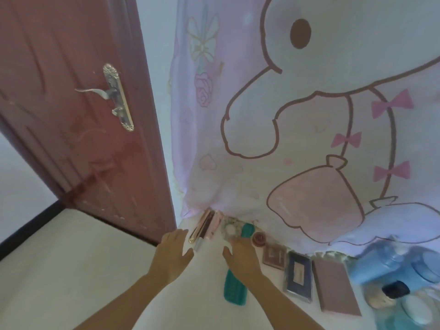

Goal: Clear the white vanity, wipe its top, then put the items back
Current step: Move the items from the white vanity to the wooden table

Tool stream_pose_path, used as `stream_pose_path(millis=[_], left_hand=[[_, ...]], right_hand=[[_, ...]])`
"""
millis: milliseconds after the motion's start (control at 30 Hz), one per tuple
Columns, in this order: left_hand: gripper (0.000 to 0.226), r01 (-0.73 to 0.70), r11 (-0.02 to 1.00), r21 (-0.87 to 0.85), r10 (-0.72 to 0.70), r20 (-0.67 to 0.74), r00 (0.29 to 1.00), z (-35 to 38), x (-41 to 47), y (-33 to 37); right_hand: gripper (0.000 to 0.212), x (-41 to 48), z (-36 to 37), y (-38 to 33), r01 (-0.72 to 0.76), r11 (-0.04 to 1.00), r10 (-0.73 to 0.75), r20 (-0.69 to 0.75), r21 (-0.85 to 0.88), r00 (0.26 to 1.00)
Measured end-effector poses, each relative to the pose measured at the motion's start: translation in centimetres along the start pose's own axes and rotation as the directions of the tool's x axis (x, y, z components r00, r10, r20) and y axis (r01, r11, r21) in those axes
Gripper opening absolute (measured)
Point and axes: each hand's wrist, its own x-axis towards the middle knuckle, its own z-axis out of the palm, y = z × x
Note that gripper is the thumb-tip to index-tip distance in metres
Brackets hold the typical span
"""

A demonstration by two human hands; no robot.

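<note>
The white vanity top (202, 291) carries a row of cosmetics along a cartoon curtain. My left hand (175, 253) hovers open, fingers spread, just left of several pink and gold tubes (207, 223). My right hand (240, 258) lies flat across the middle of a teal bottle (234, 290) that is on its side, thumb splayed to the left. Its fingertips reach towards a round pale compact (230, 228). To the right are a small rose-shaped pot (259, 238), a square pink palette (273, 256), a dark blue palette (298, 277) and a mauve palette (334, 287).
A dark red door (71, 115) with a metal handle stands open at the left. The pink cartoon curtain (309, 115) hangs behind the vanity. Blue translucent bottles (404, 265) and a black-capped jar (395, 290) crowd the right end.
</note>
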Motion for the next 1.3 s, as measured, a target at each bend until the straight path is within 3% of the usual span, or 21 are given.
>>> stream_pose_path(millis=[100,233,433,500,767,833,900,967,1067,1100,1200,1300], left_hand=[[0.054,-0.020,1.000,-0.014,0.019,-0.064,0.998,0.7,1.8,-0.2],[0.054,0.084,0.996,-0.005,-0.084,-0.003,0.996,2.1,4.3,0.0],[0.075,-0.027,0.997,0.069,0.030,-0.050,0.998,3.5,7.7,-0.2],[0.070,-0.071,0.990,0.119,0.089,-0.153,0.984,4.7,8.1,-0.9],[0.057,-0.101,0.987,0.128,0.123,-0.180,0.976,5.3,6.0,-3.7],[0.045,-0.118,0.984,0.135,0.142,-0.191,0.971,5.5,5.1,-4.4],[0.032,-0.121,0.983,0.140,0.145,-0.178,0.973,5.4,4.2,-5.0],[0.035,-0.122,0.983,0.139,0.146,-0.176,0.974,5.3,3.9,-5.0],[0.073,-0.136,0.981,0.135,0.157,-0.160,0.975,5.3,4.6,-4.2],[0.076,-0.137,0.981,0.136,0.158,-0.161,0.974,5.2,5.0,-3.9],[0.062,-0.184,0.968,0.169,0.205,-0.116,0.972,4.8,6.0,-3.8],[0.059,-0.205,0.967,0.154,0.213,-0.038,0.976,4.5,6.1,-4.2]], right_hand=[[0.031,2.3,1.1,-0.4,-0.049,0.999,0.049,-0.012,-0.002,0.999],[0.038,4.7,2.6,-1.2,-0.130,0.991,0.129,-0.008,-0.034,0.992],[0.041,8.4,4.2,-2.5,-0.267,0.956,0.262,-0.057,-0.123,0.963],[0.041,8.9,4.3,-2.8,-0.295,0.940,0.285,-0.078,-0.170,0.955],[0.045,8.2,4.6,-3.3,-0.140,0.962,0.132,-0.050,-0.232,0.990],[0.047,7.0,4.6,-2.9,-0.063,0.962,0.068,0.012,-0.265,0.998],[0.050,5.6,5.3,-2.7,0.015,0.959,-0.022,-0.023,-0.282,1.000],[0.052,4.8,6.2,-2.4,0.013,0.942,-0.035,-0.059,-0.336,0.998],[0.038,4.8,6.2,-2.9,0.024,0.953,-0.032,-0.023,-0.302,0.999],[0.034,4.9,5.8,-3.1,0.025,0.962,-0.027,-0.004,-0.271,1.000],[0.042,5.3,5.2,-2.9,0.017,0.946,0.024,0.124,-0.323,0.992],[0.040,4.7,4.2,-2.7,-0.009,0.957,0.044,0.115,-0.291,0.992]])
